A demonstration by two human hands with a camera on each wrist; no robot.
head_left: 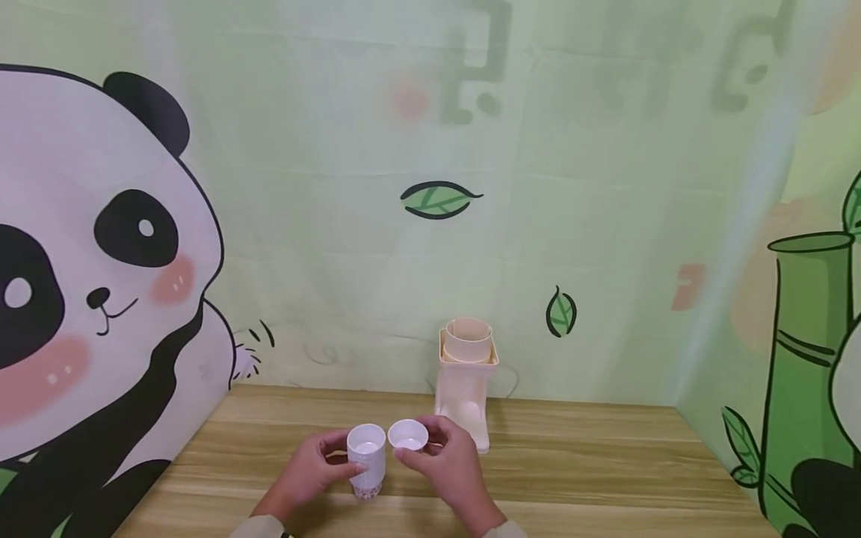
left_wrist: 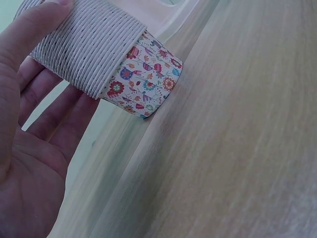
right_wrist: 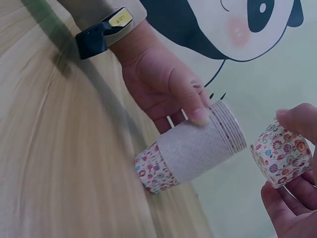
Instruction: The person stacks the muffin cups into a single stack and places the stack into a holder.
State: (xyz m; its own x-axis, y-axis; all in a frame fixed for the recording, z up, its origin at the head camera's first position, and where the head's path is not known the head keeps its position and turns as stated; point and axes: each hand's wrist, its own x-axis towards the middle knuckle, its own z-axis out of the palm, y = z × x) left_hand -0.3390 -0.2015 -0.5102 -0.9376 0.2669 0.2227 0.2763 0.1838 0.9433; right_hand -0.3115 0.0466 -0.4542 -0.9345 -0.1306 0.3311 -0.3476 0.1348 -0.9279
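Observation:
My left hand [head_left: 306, 469] grips a nested stack of white paper cups [head_left: 366, 459] around its upper part, thumb on the near side. The stack stands upright, its base right at the wooden table. Only the lowest cup shows its floral print [left_wrist: 143, 74]; above it are closely packed rims. Just to the right, my right hand [head_left: 460, 467] pinches a small paper cup [right_wrist: 283, 153] between thumb and fingers. This cup carries the same floral print, and its mouth faces up beside the top of the stack, with a narrow gap between them.
Behind the hands stands a pale pink cup dispenser [head_left: 463, 388] with a round tube [head_left: 468, 340] at its top. The wooden table [head_left: 605, 463] runs back to a light green backdrop [head_left: 323, 261] printed with a panda, leaves and bamboo.

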